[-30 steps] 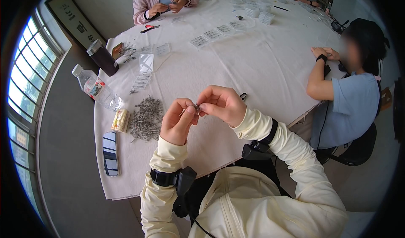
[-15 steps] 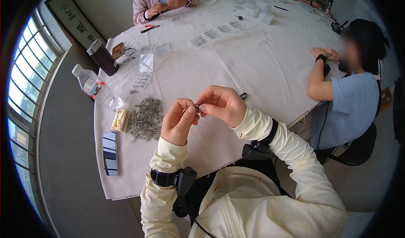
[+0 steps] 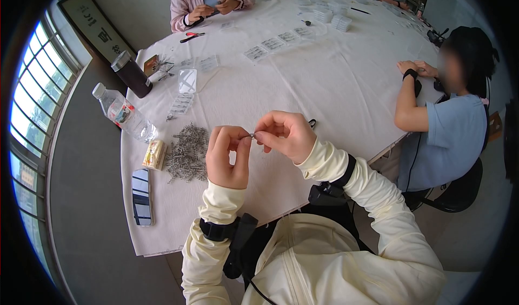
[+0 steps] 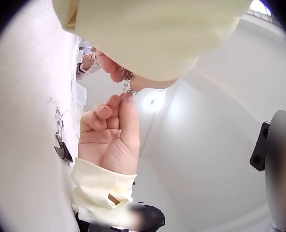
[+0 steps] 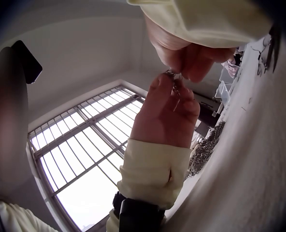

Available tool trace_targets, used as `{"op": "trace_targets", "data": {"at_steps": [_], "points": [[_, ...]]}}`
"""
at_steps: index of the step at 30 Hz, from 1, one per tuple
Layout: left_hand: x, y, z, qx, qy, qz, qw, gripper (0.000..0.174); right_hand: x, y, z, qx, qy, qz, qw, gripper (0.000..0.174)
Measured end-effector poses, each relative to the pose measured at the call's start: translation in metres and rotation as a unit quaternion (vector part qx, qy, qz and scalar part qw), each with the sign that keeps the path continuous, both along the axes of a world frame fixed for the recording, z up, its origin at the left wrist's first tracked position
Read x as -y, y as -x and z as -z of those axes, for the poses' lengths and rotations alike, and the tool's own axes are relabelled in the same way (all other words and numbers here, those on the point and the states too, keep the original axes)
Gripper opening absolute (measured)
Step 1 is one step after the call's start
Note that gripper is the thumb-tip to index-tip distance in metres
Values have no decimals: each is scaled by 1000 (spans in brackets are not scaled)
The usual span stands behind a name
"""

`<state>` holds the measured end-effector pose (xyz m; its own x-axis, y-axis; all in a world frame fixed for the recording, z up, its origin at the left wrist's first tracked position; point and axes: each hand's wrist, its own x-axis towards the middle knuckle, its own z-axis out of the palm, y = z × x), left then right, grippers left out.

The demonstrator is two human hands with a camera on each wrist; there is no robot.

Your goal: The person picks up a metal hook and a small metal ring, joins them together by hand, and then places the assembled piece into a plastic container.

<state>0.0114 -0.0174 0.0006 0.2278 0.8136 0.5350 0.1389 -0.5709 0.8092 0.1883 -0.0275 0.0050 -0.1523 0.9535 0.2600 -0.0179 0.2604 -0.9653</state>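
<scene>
left hand (image 3: pixel 228 156) and right hand (image 3: pixel 289 134) pinch a small metal piece (image 3: pixel 252 136) between curled fingers; pile (image 3: pixel 187 152) nearby

A small, slender silver-coloured metal piece (image 3: pixel 252 136) was held above the table (image 3: pixel 303 186), bridging the pinched fingertips of the left hand (image 3: pixel 227 159) and the right hand (image 3: pixel 287 136); its finer details were too small to make out.

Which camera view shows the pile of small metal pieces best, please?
The head view: it shows nearly the whole pile from above. The right wrist view shows part of it, dim and slanted; the left wrist view does not show it.
</scene>
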Motion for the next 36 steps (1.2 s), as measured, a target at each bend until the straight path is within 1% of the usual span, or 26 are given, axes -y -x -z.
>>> {"op": "trace_targets", "data": {"at_steps": [1,2,4,8,14,16,17,19,20,22,26,28,29,31,32,34,36], "points": [[0,-1,-1,-21,-51,-21,998,6,0,0,0,12,4,8,1000,13],[1,0,-3,-21,-51,-21,998,6,0,0,0,12,3,8,1000,13],[3,0,-7,-85,-100,-42,990,6,0,-1,0,47,-2,18,999,13],[4,-3,-9,-93,-123,-51,987,8,0,-1,0,27,9,22,999,13],[2,-3,-3,-48,-58,-16,997,6,-2,-3,4,22,7,15,1000,16],[0,-2,2,-17,2,-2,1000,4,-2,-3,3,1,13,7,1000,17],[-1,-1,5,-17,2,-1,1000,4,-2,-3,3,0,13,7,1000,17],[-1,0,9,42,118,32,992,7,-2,-3,4,-16,16,8,1000,18],[0,-1,7,41,119,33,992,7,-2,-2,4,-16,16,9,1000,18],[2,-2,3,77,195,73,975,9,-2,-2,3,-36,17,10,999,19],[1,-2,4,90,210,89,969,10,-3,-1,6,-23,14,19,999,19],[2,-2,4,91,206,86,970,10,-4,0,11,4,-30,48,998,18],[2,-3,4,91,206,87,970,10,-3,1,10,4,-30,48,998,18],[3,-3,2,100,208,78,970,10,1,4,3,57,-100,99,988,21],[3,-3,2,100,208,78,970,10,2,3,2,58,-100,99,988,21],[4,-3,1,93,197,76,973,8,3,2,1,109,-124,110,980,23],[4,-2,0,92,196,72,974,8,5,2,-1,107,-114,96,983,24]]}}
